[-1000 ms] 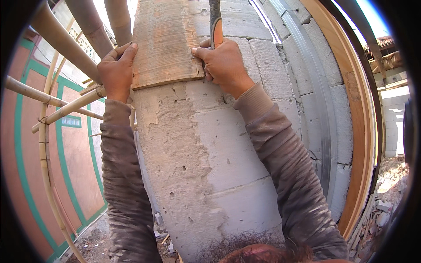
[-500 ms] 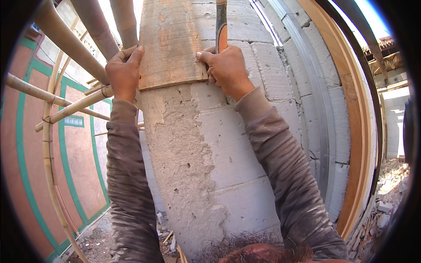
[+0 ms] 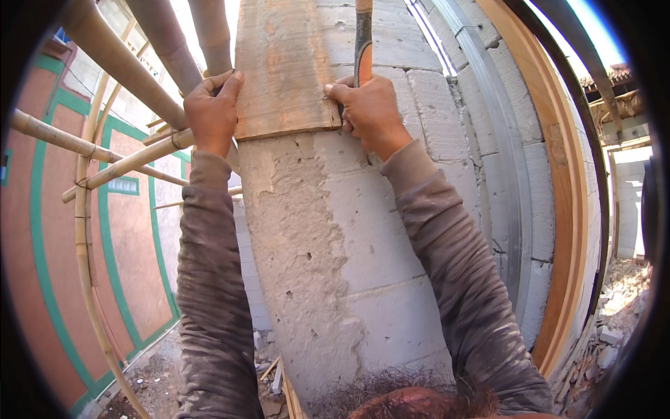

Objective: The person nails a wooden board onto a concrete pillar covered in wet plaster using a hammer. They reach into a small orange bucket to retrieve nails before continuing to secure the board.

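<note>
Two sleeved forearms rose from the near edge, and both hands were pressed to one wooden board [image 3: 286,66] held flat against the corner of a block pillar [image 3: 363,279]. The left hand [image 3: 211,112] clamped the board's left edge near its lower corner, thumb on the face and fingers curled out of sight round the side. The right hand [image 3: 370,112] did double duty: its fingertips pinched the board's right edge near the bottom while the rest of the fist was closed on the handle of a tool [image 3: 363,42], orange and dark, that stood up along the wall; I could not see the tool's head.

By my judgement the board would handle as a stiff, fairly light plank, rough and dry, so unlikely to slip but liable to splinter a palm. Its weathered face looked sound enough. Taking it by both long edges near the bottom, as the hands did, seemed the sensible hold, since its upper part ran out of view.

Beyond the hands, the pillar's left face carried a crust of rough mortar that the board's lower edge sat just above. Room was tight on the left: bamboo scaffold poles [image 3: 125,160] crossed close beside the left wrist, and more ran up behind. Right of the pillar lay open block face, then a grey metal strip and a curved wooden frame [image 3: 565,209], well apart from the hands. Farther off were a terracotta wall with green bands [image 3: 42,230] on the left and rubble [image 3: 614,328] on the ground at the far right.
</note>
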Tool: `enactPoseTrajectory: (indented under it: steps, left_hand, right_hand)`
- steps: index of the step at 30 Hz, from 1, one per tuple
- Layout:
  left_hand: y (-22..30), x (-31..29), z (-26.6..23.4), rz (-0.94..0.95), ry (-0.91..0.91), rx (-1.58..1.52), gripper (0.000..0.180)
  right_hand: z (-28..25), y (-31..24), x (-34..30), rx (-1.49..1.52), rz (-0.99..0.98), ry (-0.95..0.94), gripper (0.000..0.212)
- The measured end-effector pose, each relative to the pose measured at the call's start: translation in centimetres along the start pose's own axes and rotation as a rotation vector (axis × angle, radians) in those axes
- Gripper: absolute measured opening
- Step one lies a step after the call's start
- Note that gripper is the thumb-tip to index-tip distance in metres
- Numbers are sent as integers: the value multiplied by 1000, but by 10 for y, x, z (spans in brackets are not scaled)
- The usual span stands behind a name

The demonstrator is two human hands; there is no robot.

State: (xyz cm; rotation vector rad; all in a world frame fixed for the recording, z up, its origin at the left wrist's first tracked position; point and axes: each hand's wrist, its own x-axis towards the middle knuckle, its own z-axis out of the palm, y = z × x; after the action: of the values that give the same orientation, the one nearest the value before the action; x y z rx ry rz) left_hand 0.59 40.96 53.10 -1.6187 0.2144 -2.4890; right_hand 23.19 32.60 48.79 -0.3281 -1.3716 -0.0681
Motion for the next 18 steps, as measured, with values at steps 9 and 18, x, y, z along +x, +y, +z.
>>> enactPoseTrajectory:
  steps: [9, 18]
  left_hand:
    - [5, -1, -1, -43, -28, 67, 31]
    - [15, 17, -16, -246, -222, 9, 30]
  right_hand:
    - [-1, -1, 1, -51, 7, -7, 17]
    - [-3, 5, 4, -208, -91, -50, 22]
